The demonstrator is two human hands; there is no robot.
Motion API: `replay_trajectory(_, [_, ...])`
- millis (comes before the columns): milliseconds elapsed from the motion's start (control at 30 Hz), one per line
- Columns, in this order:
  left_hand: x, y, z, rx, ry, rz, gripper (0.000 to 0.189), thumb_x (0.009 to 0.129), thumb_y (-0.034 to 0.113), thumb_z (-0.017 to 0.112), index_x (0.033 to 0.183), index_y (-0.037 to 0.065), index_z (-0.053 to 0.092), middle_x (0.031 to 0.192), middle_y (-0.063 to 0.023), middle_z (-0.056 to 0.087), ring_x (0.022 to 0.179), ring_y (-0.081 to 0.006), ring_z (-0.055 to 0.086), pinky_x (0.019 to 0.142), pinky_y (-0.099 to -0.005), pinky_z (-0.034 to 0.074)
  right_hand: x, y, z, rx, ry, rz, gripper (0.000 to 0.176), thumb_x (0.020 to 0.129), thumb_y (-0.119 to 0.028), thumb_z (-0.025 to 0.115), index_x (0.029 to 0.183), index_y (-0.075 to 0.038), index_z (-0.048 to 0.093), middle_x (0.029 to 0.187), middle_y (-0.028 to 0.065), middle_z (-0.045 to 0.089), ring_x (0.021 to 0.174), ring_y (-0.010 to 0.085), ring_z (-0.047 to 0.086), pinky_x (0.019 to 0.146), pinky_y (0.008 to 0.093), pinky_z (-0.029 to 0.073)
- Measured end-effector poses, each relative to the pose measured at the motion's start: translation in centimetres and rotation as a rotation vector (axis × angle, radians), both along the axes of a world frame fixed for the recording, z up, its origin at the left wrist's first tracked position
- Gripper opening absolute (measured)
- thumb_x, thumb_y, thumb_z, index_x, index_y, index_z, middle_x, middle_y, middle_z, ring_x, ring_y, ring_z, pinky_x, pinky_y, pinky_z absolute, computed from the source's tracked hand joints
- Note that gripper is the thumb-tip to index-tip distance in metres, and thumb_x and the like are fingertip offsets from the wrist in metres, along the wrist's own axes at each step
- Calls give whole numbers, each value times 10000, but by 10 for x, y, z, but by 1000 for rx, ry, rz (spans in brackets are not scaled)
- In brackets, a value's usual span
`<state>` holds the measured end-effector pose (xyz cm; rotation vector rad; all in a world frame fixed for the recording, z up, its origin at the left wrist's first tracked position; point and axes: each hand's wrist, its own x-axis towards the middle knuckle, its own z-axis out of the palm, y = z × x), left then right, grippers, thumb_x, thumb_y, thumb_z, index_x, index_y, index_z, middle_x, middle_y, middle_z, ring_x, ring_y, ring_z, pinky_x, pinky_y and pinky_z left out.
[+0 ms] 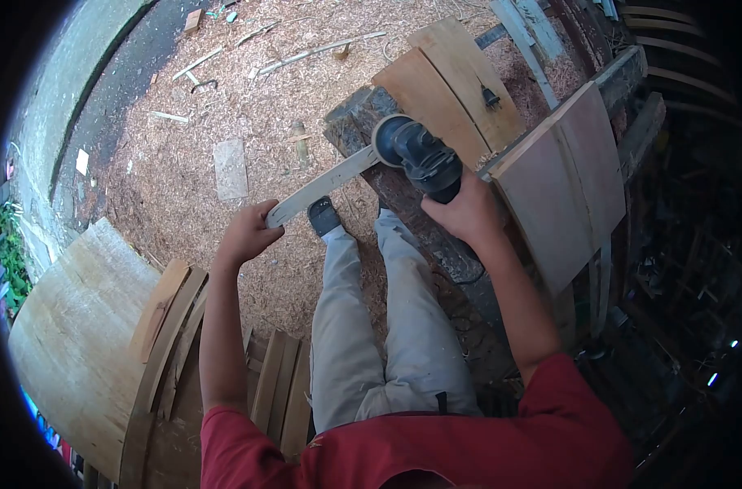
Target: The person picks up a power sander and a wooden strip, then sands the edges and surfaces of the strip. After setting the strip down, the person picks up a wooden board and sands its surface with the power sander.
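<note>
My left hand (248, 234) is closed around the near end of a narrow pale wooden strip (326, 187). The strip slants up to the right, its far end meeting a dark timber beam (403, 196). In my right hand (468, 210) is a dark handheld power sander (424, 155) with a round disc at its head. The disc's edge is at the strip's far end; whether it spins cannot be seen. My right fingers wrap the back of the tool's body and are partly hidden. A cord appears to run below it along the beam.
Two flat boards (448, 90) with a small dark object (490, 96) lie beyond the beam. Larger panels (562, 187) lean at the right. A curved sheet (85, 285) and stacked planks (277, 391) are at the lower left. Shavings and scrap sticks cover the ground (183, 155).
</note>
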<state>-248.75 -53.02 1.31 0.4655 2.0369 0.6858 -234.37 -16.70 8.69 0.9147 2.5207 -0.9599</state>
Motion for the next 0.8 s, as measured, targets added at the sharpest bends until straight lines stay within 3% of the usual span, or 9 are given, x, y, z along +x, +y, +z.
replay_trajectory(567, [25,-1,-25,28,-17,36,221,799,166,731,932,14,642,744,-179,647,675,-316,659,669,-426,512,3,-67,6,-55,-82,86,571,752,-359,881,1182,-77,633,1005,237,745,972,473,719,846,551,578])
replay_trajectory(800, [28,-18,-24,13,-76,72,225,796,159,735,952,16,657,765,-185,660,703,-333,675,681,-435,526,19,-29,5,51,-35,-14,521,724,-291,843,1154,-58,664,955,260,745,956,481,716,821,535,582])
